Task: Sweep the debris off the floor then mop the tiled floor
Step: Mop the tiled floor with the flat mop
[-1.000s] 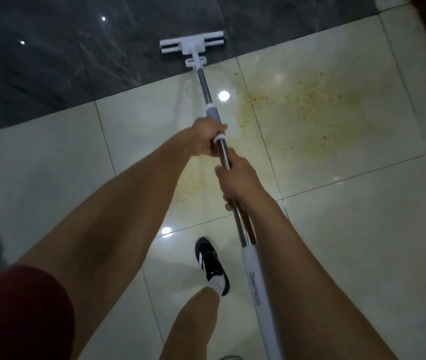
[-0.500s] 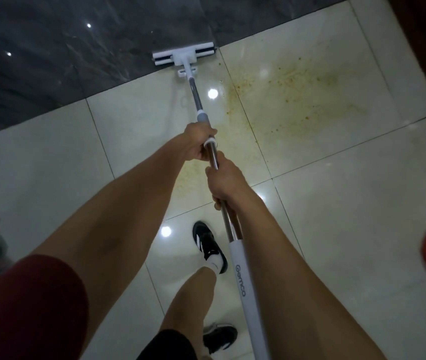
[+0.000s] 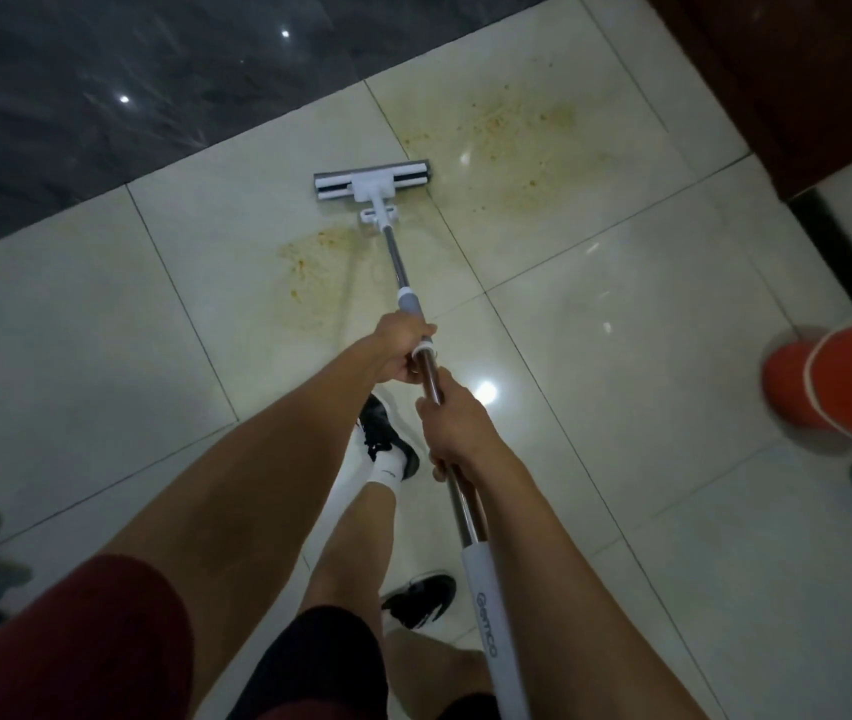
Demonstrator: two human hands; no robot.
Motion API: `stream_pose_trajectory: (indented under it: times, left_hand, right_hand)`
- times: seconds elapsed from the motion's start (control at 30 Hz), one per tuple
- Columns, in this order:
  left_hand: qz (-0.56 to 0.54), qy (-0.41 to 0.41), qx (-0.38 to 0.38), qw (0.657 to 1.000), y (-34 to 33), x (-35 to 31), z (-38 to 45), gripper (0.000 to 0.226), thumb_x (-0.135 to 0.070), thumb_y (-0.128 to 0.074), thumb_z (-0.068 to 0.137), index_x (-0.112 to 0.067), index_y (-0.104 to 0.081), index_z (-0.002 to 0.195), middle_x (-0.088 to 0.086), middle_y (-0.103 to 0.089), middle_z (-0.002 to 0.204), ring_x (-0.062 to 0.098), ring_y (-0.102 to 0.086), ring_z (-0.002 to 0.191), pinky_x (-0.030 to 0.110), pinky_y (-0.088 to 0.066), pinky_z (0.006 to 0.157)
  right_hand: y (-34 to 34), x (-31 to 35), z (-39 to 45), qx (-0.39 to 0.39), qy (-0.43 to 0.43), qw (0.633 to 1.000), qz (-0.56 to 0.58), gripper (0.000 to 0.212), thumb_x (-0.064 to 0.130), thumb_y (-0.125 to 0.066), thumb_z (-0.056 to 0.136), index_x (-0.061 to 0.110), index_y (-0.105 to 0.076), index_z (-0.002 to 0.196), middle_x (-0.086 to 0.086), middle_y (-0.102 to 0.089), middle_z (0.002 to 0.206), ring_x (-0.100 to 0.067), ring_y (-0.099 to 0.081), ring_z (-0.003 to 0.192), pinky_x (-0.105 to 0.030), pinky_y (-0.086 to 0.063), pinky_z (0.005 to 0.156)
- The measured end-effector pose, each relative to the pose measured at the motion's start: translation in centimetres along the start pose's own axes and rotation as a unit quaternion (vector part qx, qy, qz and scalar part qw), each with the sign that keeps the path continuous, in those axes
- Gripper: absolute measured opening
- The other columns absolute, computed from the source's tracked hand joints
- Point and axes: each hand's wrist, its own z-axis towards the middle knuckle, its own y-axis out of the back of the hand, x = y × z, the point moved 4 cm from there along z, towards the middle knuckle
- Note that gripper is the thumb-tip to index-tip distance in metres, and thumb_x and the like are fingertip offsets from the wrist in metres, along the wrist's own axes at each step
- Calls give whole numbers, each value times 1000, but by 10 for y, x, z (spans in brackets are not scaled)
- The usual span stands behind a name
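Note:
A flat white mop head lies on the pale tiled floor, just below the edge of the dark marble strip. Its metal pole runs back toward me. My left hand grips the pole near its grey collar, and my right hand grips it a little lower, above the white handle sleeve. A yellowish stain with orange specks spreads right of the mop head. A smaller stained patch lies left of the pole.
Dark marble flooring fills the top left. A dark wooden cabinet stands at the top right. An orange bucket sits at the right edge, with a greenish cloth below it. My black shoes stand under the pole. Grey fabric lies at the left edge.
The mop head has been drawn back from the marble edge onto the pale tile. The view has shifted, so the orange bucket shows more at the right.

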Motion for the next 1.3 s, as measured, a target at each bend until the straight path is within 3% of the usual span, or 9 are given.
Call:
stream_pose_trajectory:
  times: [0.2, 0.33, 0.47, 0.57, 0.67, 0.93, 1.03, 1.13, 1.3]
  left_hand:
    - [9, 20, 20, 1000, -32, 54, -34, 14, -16, -61, 101, -5, -53, 102, 14, -58, 82, 23, -59, 67, 39, -54, 56]
    - [-12, -1, -17, 1000, -38, 57, -23, 16, -13, -67, 96, -1, -59, 104, 16, -61, 82, 27, -62, 69, 43, -56, 65]
    - [-37, -7, -36, 999, -31, 31, -5, 14, -10, -69, 93, 1, -62, 99, 18, -63, 80, 29, -64, 68, 48, -58, 68]
    - [-32, -25, -39, 998, -14, -1, 17, 18, -9, -69, 93, 3, -62, 105, 21, -65, 84, 31, -65, 71, 51, -60, 72]
    - [-12, -31, -40, 999, 9, -47, 42, 27, -13, -70, 93, 3, -61, 112, 21, -66, 88, 31, -66, 72, 44, -58, 62]
    - [8, -31, -30, 999, 51, -211, 124, 25, -15, -69, 95, 0, -61, 113, 20, -66, 89, 29, -64, 67, 38, -53, 49]
    - [10, -37, -36, 999, 67, -271, 153, 28, -13, -70, 93, 1, -61, 116, 18, -64, 92, 27, -62, 65, 36, -54, 49]
    - [8, -46, -47, 998, 84, -320, 177, 22, -13, -69, 93, -1, -61, 110, 16, -64, 86, 26, -61, 61, 35, -53, 49]
    - [25, -60, -65, 996, 108, -372, 214, 21, -24, -59, 101, -4, -62, 94, 12, -62, 80, 24, -61, 63, 33, -51, 53]
  right_hand:
    - [-4, -52, -55, -25, 10, 999, 22, 34, 22, -41, 103, 28, -45, 136, -3, -60, 93, -17, -58, 61, -28, -51, 43]
    - [-5, -56, -54, -46, 7, 999, 22, 36, 24, -41, 104, 32, -43, 139, -3, -61, 92, -21, -63, 68, -30, -52, 42]
    - [1, -33, -27, -51, 10, 999, -13, 42, 26, -40, 106, 35, -37, 147, -2, -64, 98, -18, -66, 77, -22, -46, 47]
    - [2, -3, 3, -54, 12, 998, -17, 46, 23, -42, 105, 33, -36, 149, -6, -67, 108, -21, -68, 88, -28, -53, 66]
    - [4, 39, 41, -66, 25, 997, -20, 46, 24, -43, 105, 31, -36, 150, -5, -67, 116, -19, -67, 96, -30, -55, 80]
    - [50, 171, 165, -65, 28, 997, -1, 48, 26, -45, 102, 36, -35, 149, -4, -62, 95, -23, -62, 79, -52, -61, 76]
    - [67, 221, 209, -61, 17, 998, 14, 46, 26, -44, 101, 38, -38, 145, -5, -62, 97, -22, -60, 76, -50, -62, 71]
    - [77, 267, 247, -54, 13, 998, 37, 39, 23, -43, 102, 33, -43, 140, -10, -63, 99, -26, -62, 66, -38, -58, 50]
    - [82, 316, 294, -50, 10, 997, 59, 34, 21, -43, 103, 26, -46, 136, -15, -65, 99, -27, -62, 64, -45, -61, 56]
